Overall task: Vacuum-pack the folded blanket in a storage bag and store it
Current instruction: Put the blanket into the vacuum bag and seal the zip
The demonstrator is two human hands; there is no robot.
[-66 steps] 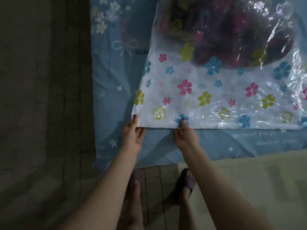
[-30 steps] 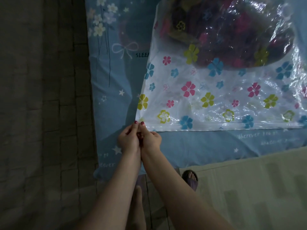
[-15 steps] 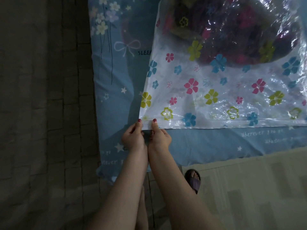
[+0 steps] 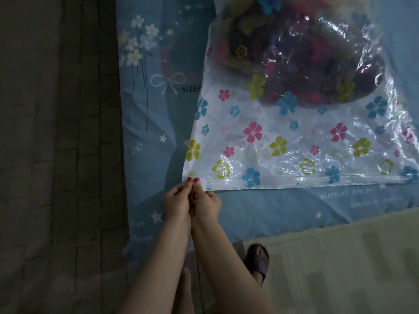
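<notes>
The storage bag (image 4: pixel 294 141) is clear plastic printed with pink, blue and yellow-green flowers, lying flat and spread out on a blue bedsheet, its surface wrinkled and catching the light. Its near edge runs roughly straight from left to right, and its near-left corner is lifted slightly off the sheet. The near part of the bag lies flat and looks whitish, with nothing bulging in it. The folded blanket (image 4: pixel 301 64) sits inside the far part of the bag as a dark rounded mound in reds, purples and browns, seen through the plastic, its pattern too blurred to make out.
</notes>
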